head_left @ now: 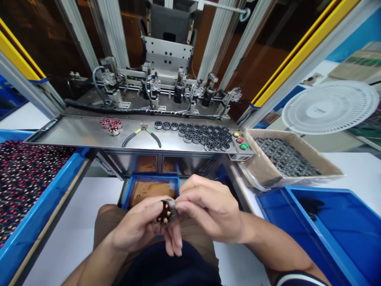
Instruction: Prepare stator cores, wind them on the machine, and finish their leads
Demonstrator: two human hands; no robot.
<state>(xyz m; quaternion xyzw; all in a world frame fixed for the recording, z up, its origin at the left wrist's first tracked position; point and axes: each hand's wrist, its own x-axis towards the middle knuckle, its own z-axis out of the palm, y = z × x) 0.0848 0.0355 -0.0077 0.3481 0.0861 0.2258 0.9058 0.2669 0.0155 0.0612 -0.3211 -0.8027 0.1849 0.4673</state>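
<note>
My left hand (pixel 145 222) holds a small round motor stator (pixel 167 212) with copper windings between thumb and fingers, above my lap. Its open face is tilted toward the left. At the stator's right rim my right hand (pixel 210 206) is closed in a pinch, and whatever lies between the fingertips is too small to make out. On the metal shelf (pixel 74 133) ahead lie a pair of pliers (pixel 143 133) with dark handles, three wound stators (pixel 114 129) with red and copper coils, and several dark stator cores (pixel 205 135) grouped at the right.
Behind the shelf stands a machine with clamping fixtures (pixel 151 85). A blue bin (pixel 64 180) full of wound stators is at left. To the right are a button panel (pixel 240 141), a cardboard box (pixel 330 174) of cores, blue bins (pixel 327 242) and a white fan (pixel 330 107). Below the shelf sits a blue tray (pixel 129 192).
</note>
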